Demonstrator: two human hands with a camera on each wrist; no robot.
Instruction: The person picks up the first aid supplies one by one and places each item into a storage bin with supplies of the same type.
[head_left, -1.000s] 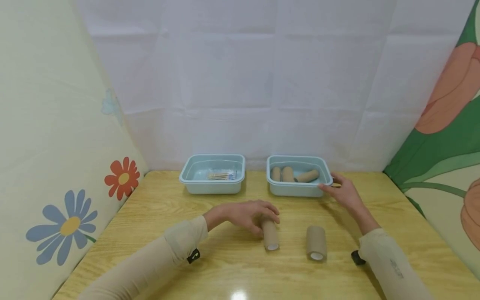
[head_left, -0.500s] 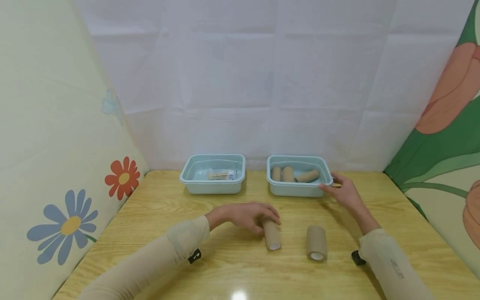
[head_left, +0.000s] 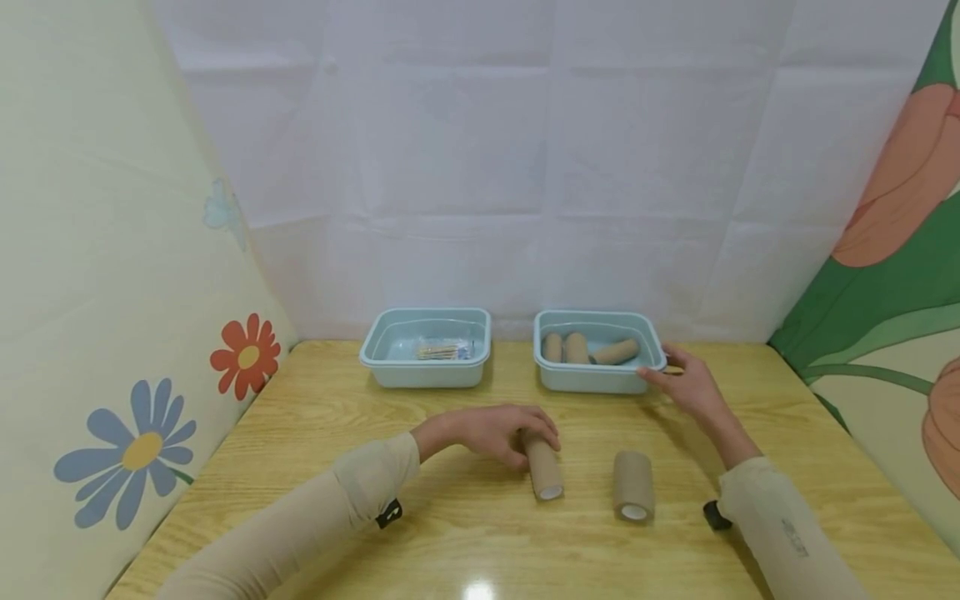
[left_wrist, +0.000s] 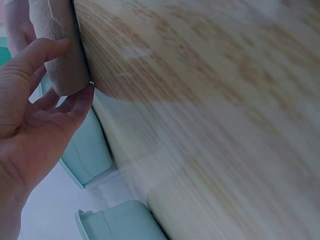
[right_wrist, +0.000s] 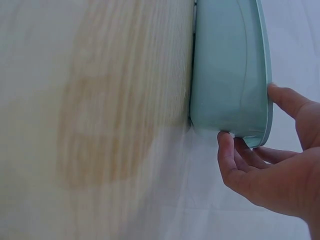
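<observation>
My left hand (head_left: 498,433) curls its thumb and fingers round the far end of a tan bandage roll (head_left: 545,472) lying on the table. In the left wrist view, the thumb presses the crinkled side of this roll (left_wrist: 62,65) while the fingers sit at its end. My right hand (head_left: 690,385) holds the right corner of a light blue plastic bin (head_left: 592,381), with several tan rolls (head_left: 576,347) inside. The right wrist view has the thumb on the bin's rim (right_wrist: 267,75) and fingertips against its end wall. Another tan roll (head_left: 633,483) lies between the two forearms.
A second light blue bin (head_left: 427,377) stands to the left, holding a clear packet of thin sticks, perhaps cotton swabs (head_left: 444,351). White cloth (head_left: 480,167) hangs behind the wooden table (head_left: 480,533), and flower-printed cloths flank it on both sides.
The left hand and its roll have shifted very slightly to the right since a second ago. My right hand stays at the bin's corner.
</observation>
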